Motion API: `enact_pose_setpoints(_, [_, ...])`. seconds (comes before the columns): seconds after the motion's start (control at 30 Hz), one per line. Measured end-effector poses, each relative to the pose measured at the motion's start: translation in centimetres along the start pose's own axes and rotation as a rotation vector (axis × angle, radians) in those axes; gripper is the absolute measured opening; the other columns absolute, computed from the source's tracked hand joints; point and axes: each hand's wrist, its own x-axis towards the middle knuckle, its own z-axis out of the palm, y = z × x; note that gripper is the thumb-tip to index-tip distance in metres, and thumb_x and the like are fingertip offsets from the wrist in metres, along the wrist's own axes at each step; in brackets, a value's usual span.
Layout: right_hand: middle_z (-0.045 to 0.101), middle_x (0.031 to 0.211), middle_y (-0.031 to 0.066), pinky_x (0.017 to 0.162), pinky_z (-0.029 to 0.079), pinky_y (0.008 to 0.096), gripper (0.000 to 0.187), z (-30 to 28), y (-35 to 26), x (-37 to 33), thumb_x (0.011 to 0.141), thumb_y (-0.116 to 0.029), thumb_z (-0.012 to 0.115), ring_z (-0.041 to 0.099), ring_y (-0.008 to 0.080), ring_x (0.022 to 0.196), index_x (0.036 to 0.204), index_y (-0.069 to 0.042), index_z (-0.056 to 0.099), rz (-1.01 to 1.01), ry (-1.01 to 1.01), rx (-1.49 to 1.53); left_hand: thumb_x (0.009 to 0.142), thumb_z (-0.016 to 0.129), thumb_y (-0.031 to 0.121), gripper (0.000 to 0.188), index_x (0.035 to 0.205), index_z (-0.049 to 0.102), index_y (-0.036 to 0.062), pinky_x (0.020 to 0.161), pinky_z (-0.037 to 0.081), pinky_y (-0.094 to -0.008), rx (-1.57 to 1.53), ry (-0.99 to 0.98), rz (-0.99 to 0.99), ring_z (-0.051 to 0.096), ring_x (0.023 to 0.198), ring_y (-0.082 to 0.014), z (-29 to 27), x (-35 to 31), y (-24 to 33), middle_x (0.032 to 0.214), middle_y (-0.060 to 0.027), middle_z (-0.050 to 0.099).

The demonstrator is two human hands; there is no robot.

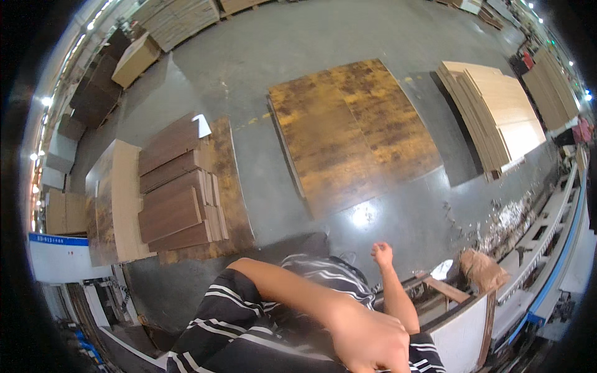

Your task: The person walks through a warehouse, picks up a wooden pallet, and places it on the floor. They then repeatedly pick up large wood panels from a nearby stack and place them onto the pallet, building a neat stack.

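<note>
My left forearm crosses in front of my striped black top. At its end my left hand (373, 340) is low in the picture, its back showing and its fingers bent, close against my right arm near the sleeve (426, 354). The fingertips are hidden, and so is anything in them. My right hand (381, 253) is raised over the grey floor beyond my body, its fingers curled in, with nothing seen in them. Farther ahead, apart from both hands, lies a low stack of brown mottled boards (354, 133).
To the left, dark brown cut panels (171, 214) are piled on a mottled board (227, 186). Pale boards (491, 118) are stacked at right. A machine rail (535, 248) runs along the right, with a brown bag (482, 270) and scraps near it. A white-and-blue machine (59, 256) stands left.
</note>
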Motion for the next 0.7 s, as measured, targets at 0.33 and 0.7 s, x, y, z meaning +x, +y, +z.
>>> enact_pose_setpoints(0.33, [0.064, 0.086, 0.0064, 0.053, 0.050, 0.0329, 0.026, -0.5, 6.5, 1.7, 0.091, -0.024, 0.062, 0.064, 0.0194, 0.070, 0.110, -0.008, 0.055, 0.329, 0.217, 0.365, 0.088, 0.068, 0.029, 0.032, 0.112, 0.061, 0.0077, 0.058, 0.049, -0.0266, -0.189, 0.675, -1.287, 0.059, 0.073, -0.0107, -6.2, -27.1, -21.2, 0.087, -0.0036, 0.065])
enact_pose_setpoints(0.7, [0.065, 0.099, 0.0106, 0.064, 0.052, 0.0343, 0.040, -12.4, 8.4, 22.2, 0.086, -0.031, 0.070, 0.065, 0.0242, 0.081, 0.112, -0.006, 0.054, 0.371, 0.202, 0.520, 0.080, 0.073, 0.010, 0.047, 0.122, 0.053, 0.0045, 0.060, 0.052, -0.0316, -0.103, 2.143, -1.653, 0.059, 0.074, -0.0161, 1.3, -45.8, -35.2, 0.094, -0.0101, 0.063])
